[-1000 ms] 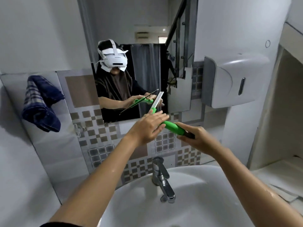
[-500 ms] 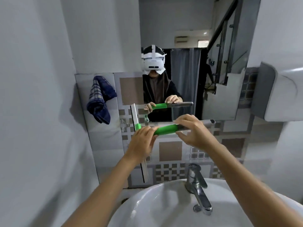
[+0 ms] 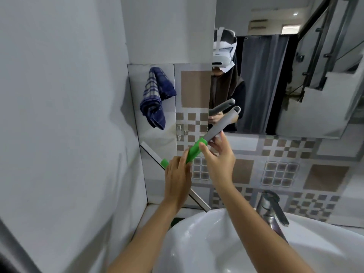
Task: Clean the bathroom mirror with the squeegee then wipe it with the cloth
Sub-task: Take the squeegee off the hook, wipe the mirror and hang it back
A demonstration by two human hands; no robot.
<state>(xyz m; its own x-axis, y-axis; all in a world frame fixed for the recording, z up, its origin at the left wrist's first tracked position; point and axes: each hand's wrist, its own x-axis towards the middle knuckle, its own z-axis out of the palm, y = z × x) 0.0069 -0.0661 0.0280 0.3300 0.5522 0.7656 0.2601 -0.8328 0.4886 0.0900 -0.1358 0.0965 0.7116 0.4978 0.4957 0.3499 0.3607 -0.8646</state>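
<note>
Clearly the squeegee (image 3: 197,149) is held in both hands in front of the tiled wall, below the lower left corner of the mirror (image 3: 285,75): the left hand (image 3: 177,178) is closed round the green part near the blade, while the right hand (image 3: 218,160) pinches the handle only loosely with its fingertips where green meets grey. That light right grip looks the likeliest fault; a turn of the tool could slip it into the sink (image 3: 216,243). The blade runs behind the left hand, so its edge is hard to judge. The cloth (image 3: 155,97) hangs on the wall, well apart; its hook is hidden.
</note>
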